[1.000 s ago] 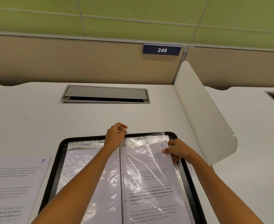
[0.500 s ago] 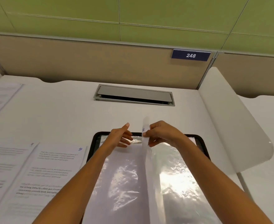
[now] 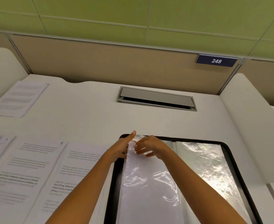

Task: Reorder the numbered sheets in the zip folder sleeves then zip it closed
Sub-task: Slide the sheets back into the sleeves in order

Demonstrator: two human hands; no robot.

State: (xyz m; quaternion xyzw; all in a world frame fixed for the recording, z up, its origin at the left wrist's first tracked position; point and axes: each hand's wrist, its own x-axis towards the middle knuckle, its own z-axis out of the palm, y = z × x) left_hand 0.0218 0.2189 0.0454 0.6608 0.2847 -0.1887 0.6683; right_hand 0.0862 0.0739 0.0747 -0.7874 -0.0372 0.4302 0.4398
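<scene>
A black-rimmed, round-cornered zip folder (image 3: 114, 183) lies open on the smooth white desk (image 3: 92, 118), its crinkled, glossy clear plastic sleeves (image 3: 205, 172) catching glare. At the left sleeve's top edge the left hand (image 3: 121, 149) rests with its thumb straight and its fingers hidden, so its grip cannot be told. The right hand (image 3: 150, 146) touches the film with loosely spread fingers. Flat printed paper sheets (image 3: 31, 167) lie just beside the folder's left edge, and the desk runs on past its far edge to a grey recessed cable hatch (image 3: 156, 98).

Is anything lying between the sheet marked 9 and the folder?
Yes. Another printed sheet lies flat on the desk between the sheet marked 9 and the folder's left edge, and the left forearm crosses above that sheet. The left hand and right hand are at the sleeve's top end.
</scene>
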